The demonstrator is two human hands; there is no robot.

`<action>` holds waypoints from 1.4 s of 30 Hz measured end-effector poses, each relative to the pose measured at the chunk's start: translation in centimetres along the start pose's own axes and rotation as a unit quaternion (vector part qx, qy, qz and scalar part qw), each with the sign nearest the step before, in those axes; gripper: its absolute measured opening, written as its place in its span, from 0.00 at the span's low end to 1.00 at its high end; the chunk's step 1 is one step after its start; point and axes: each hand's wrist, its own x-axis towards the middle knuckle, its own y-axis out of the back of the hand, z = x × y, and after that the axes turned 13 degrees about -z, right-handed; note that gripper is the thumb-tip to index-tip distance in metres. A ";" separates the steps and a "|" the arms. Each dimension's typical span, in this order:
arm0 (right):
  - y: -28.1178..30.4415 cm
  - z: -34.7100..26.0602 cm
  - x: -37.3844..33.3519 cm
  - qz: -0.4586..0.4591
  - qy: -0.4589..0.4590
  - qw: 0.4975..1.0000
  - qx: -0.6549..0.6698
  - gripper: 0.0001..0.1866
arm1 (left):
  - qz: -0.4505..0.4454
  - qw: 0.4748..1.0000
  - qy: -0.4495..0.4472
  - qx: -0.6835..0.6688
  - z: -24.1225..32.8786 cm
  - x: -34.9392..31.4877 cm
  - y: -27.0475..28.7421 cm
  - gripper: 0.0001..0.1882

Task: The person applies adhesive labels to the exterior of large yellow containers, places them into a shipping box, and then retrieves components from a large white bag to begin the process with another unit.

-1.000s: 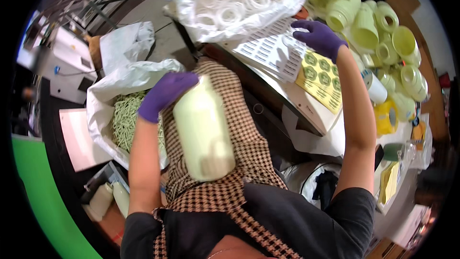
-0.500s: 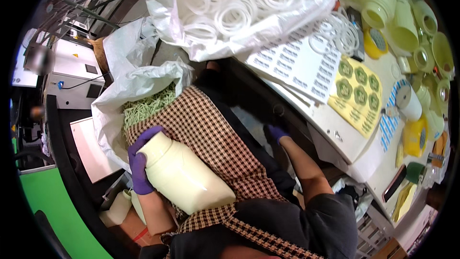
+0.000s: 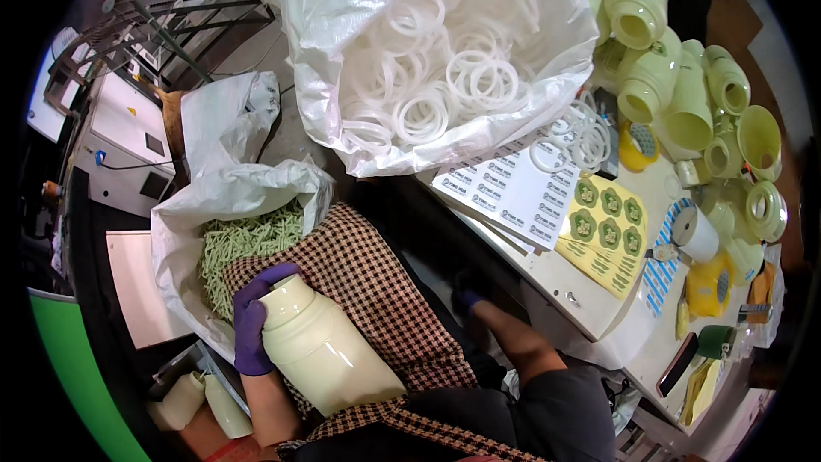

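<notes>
My left hand (image 3: 254, 325), in a purple glove, is wrapped round the neck and shoulder of a glossy cream wide-necked jar (image 3: 333, 355). The jar lies tilted across my lap against a brown-and-black checked apron (image 3: 385, 291), its neck pointing up and left. Down beside the table edge, my right hand (image 3: 468, 298), also purple-gloved, is in shadow with its fingers hidden. Just beyond the jar, a white woven sack (image 3: 175, 244) holds many thin pale-green sticks (image 3: 252, 244).
A large white sack (image 3: 316, 0) full of translucent rings (image 3: 419, 111) stands ahead. On the table at right are label sheets (image 3: 505, 192), a yellow sticker sheet (image 3: 603, 231), yellow tape rolls (image 3: 637, 147) and several pale-green jars (image 3: 646, 77). More cream containers (image 3: 224, 406) sit low at left.
The view has shifted, so the sacks and table appear lower in the picture. My left hand still grips the jar, and my right hand stays low by the table.
</notes>
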 end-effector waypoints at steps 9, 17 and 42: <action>7.5 -19.0 -26.5 0.379 0.362 0.835 -0.168 0.09 | -0.159 0.984 0.006 -0.080 -1.2 2.6 -0.8 0.36; 26.4 -24.7 -31.3 0.577 0.208 0.718 -0.331 0.22 | -0.235 0.970 0.054 0.001 0.9 1.3 3.5 0.31; 18.7 -8.2 -46.1 0.571 0.186 0.773 -0.204 0.14 | -0.223 0.964 -0.071 0.129 -4.7 8.5 -4.1 0.21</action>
